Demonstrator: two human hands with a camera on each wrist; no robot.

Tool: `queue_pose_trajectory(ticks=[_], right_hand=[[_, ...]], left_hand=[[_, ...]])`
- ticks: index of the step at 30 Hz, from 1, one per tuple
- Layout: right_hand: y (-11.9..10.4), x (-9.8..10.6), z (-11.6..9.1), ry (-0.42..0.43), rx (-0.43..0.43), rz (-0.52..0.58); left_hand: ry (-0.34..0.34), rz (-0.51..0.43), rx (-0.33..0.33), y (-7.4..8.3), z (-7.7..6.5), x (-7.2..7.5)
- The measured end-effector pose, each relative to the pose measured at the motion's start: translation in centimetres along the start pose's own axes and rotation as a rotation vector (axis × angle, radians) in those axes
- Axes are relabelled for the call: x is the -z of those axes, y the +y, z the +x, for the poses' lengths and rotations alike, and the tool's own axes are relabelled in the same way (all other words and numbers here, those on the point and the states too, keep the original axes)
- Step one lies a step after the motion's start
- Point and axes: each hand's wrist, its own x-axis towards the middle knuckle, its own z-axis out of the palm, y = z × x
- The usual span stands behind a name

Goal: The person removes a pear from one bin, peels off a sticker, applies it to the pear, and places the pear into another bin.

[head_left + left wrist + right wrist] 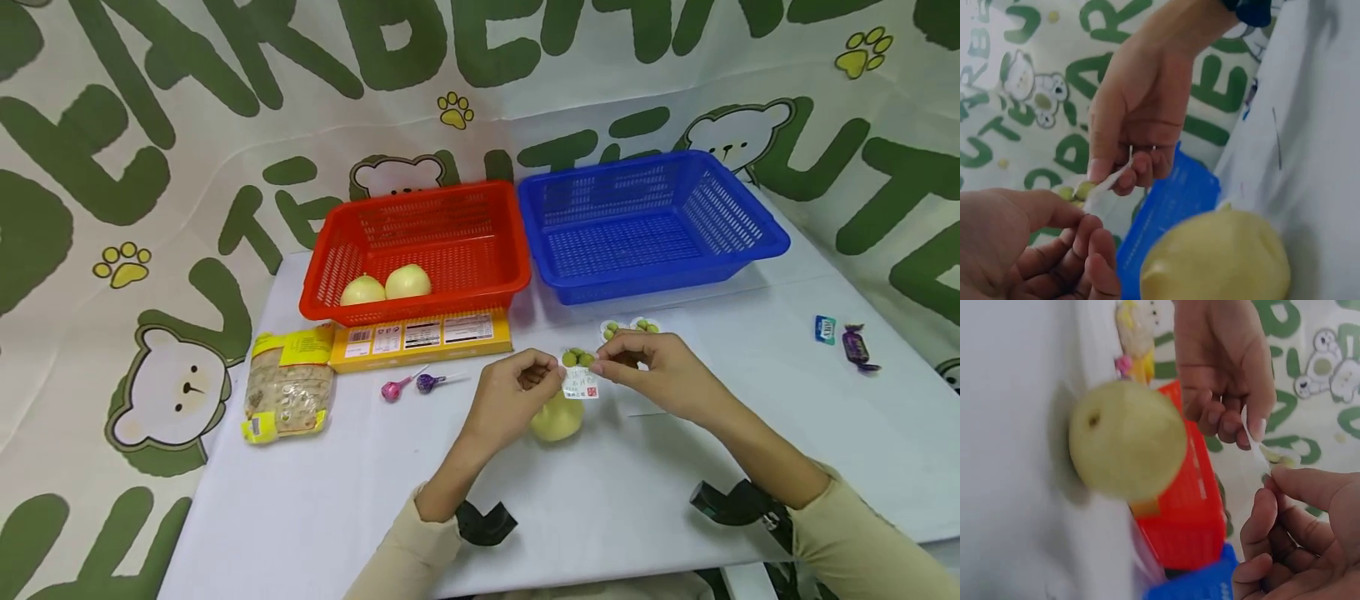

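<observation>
Between both hands is a small white sticker with green round fruit printed on it and a red mark. My left hand pinches its left edge between thumb and finger. On the opposite edge, my right hand pinches it the same way. A pale yellow-green round fruit stands on the table just below the sticker, touched by neither hand. In the right wrist view the fruit shows a dark dimple. More stickers with the same print lie on a sheet behind the right hand.
A red basket with two similar fruits stands at the back, beside a blue basket. In front lie a yellow box, a bread bag and two lollipops. Small wrapped sweets lie far right.
</observation>
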Motion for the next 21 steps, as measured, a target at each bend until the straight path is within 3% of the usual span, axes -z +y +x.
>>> queue_pose_trajectory(ticks=[5,10,13,21], right_hand=[[-0.1,-1.4,0.6,-0.046,-0.028,0.083],[0.3,-2.7,1.1,-0.119,-0.082,0.058],[0.6,-3.5,1.4,-0.131,-0.072,0.029],[0.4,-3.8,1.6,-0.096,-0.065,-0.078]], left_hand=[[0.013,0.041,0.043,-0.8,-0.9,0.9],[0.015,0.087,0.085,-1.6,-1.7,1.2],[0.018,0.121,0.095,-2.0,-2.0,1.3],[0.088,0.283,0.036,-2.7,-2.0,1.4]])
